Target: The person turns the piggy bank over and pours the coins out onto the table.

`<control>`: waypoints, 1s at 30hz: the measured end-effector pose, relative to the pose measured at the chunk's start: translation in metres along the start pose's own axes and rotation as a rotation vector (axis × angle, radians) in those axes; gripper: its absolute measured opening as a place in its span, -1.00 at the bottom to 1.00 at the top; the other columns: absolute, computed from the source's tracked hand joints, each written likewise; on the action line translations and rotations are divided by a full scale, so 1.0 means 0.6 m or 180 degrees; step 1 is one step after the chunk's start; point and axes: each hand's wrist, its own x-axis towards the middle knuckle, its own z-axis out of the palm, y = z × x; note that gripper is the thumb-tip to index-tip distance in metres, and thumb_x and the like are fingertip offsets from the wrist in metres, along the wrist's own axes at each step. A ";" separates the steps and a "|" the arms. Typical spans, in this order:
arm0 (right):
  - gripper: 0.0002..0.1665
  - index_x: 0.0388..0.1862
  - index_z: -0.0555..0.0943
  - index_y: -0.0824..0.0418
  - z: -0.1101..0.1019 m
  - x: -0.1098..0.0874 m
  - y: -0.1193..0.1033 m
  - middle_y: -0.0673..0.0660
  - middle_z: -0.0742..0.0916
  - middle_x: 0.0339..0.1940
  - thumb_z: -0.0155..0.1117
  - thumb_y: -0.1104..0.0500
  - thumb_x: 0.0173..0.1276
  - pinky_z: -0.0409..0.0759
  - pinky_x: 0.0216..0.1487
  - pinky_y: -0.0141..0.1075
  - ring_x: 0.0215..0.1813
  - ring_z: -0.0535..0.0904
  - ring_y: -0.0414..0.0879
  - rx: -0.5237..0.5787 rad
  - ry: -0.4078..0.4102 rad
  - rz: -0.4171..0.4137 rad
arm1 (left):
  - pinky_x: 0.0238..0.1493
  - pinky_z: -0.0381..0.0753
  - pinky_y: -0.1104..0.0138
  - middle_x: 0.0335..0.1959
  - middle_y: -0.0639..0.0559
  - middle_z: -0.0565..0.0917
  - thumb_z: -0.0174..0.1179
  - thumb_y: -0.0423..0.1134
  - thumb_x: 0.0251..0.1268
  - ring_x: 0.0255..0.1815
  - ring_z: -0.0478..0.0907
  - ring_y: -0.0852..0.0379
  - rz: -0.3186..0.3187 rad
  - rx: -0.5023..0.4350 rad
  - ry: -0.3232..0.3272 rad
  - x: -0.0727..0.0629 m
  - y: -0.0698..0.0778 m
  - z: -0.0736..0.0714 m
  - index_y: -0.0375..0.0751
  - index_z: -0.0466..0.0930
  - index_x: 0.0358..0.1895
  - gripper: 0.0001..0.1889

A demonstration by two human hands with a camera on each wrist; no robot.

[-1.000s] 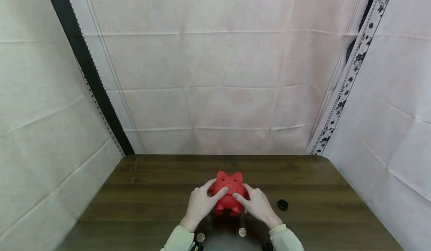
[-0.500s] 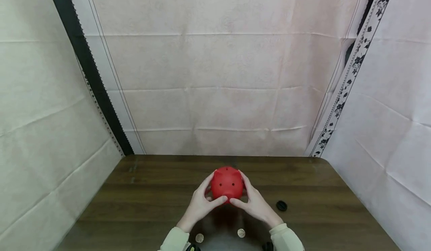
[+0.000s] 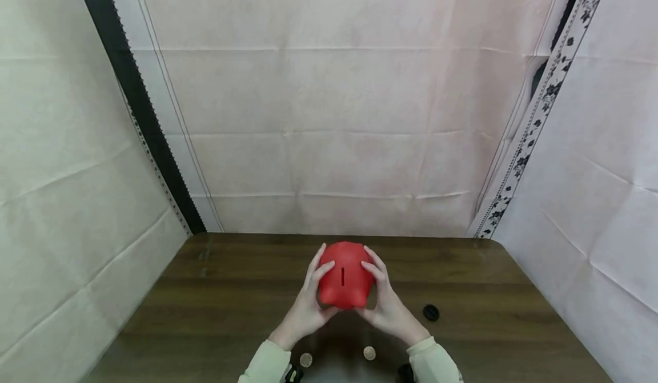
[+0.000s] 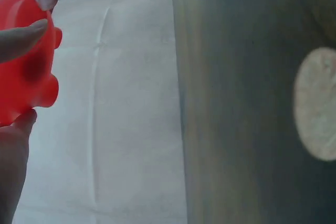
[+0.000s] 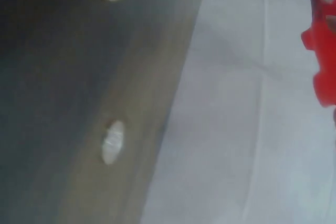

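Observation:
Between both hands is a red piggy bank [image 3: 346, 291], its top with a dark coin slot turned to the head camera. My left hand [image 3: 304, 311] grips its left side, fingers along the side and thumb low at the near end. On the opposite side my right hand [image 3: 389, 313] holds it in a matching way. The left wrist view shows the bank's red body [image 4: 34, 85] with stubby feet, fingers and thumb pressed to it. At the right wrist view's edge, part of the red bank [image 5: 326, 72] shows. The face is out of the head camera's sight.
Two coins, a left coin [image 3: 305, 360] and a right coin [image 3: 369, 353], lie on the brown wooden table [image 3: 247, 291] near the wrists. A black round cap-like piece [image 3: 431, 313] lies to the right. White cloth walls [image 3: 329, 166] stand behind and at both sides.
Both hands have turned the piggy bank, so its slotted top now shows where its face did. It sits a little higher in view, and the fingers have shifted along its sides.

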 end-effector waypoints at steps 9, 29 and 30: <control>0.04 0.47 0.24 -0.01 -0.056 0.043 -0.007 -0.01 0.68 0.06 0.53 -0.13 0.05 0.68 -0.09 -0.28 -0.06 0.63 -0.17 -0.0129 -0.0545 0.1223 | -0.18 0.70 0.41 0.10 0.03 0.64 0.52 0.05 -0.10 -0.11 0.67 0.15 -0.1303 -0.0148 -0.0176 0.027 0.007 -0.020 0.19 0.24 0.42 -0.08; 0.00 0.56 -0.03 0.10 -0.008 0.028 0.005 0.16 0.58 0.27 0.27 -0.12 0.33 0.63 0.15 -0.05 0.18 0.59 0.04 0.0571 -0.0569 0.2071 | 0.10 0.66 0.12 0.33 0.00 0.46 0.35 0.09 0.14 0.13 0.57 -0.03 -0.1866 -0.0507 0.0134 0.022 0.000 -0.010 0.21 0.23 0.41 -0.24; 0.07 0.58 -0.09 0.06 -0.008 0.027 0.004 0.18 0.51 0.35 0.33 -0.07 0.29 0.60 0.19 -0.03 0.26 0.55 0.08 0.0671 -0.0502 0.1954 | 0.16 0.62 0.09 0.37 0.04 0.40 0.40 0.04 0.09 0.21 0.52 -0.03 -0.1741 -0.0565 0.0129 0.023 0.001 -0.011 0.26 0.19 0.42 -0.19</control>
